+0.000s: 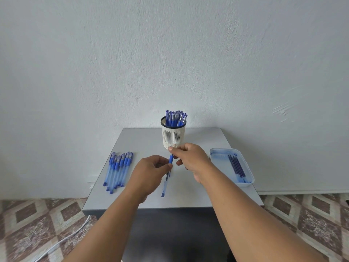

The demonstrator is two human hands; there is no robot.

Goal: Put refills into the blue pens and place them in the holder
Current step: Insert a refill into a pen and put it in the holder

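Both hands hold one blue pen (pixel 167 178) over the middle of the grey table (pixel 198 193). My left hand (pixel 151 171) pinches the pen just below its blue grip section. My right hand (pixel 190 157) grips the upper tip end. The clear barrel hangs down toward me, with its blue end cap lowest. A white slotted holder (pixel 173 137) with a dark rim stands behind my hands and holds several blue pens. Several more pens (pixel 118 170) lie in a row at the table's left. A tray (pixel 214 157) at the right contains several dark refills (pixel 237 166).
The table stands against a pale wall. Patterned floor tiles surround it, and a white cable (pixel 62 241) runs across the floor at the lower left. The tray has blue ink stains inside.
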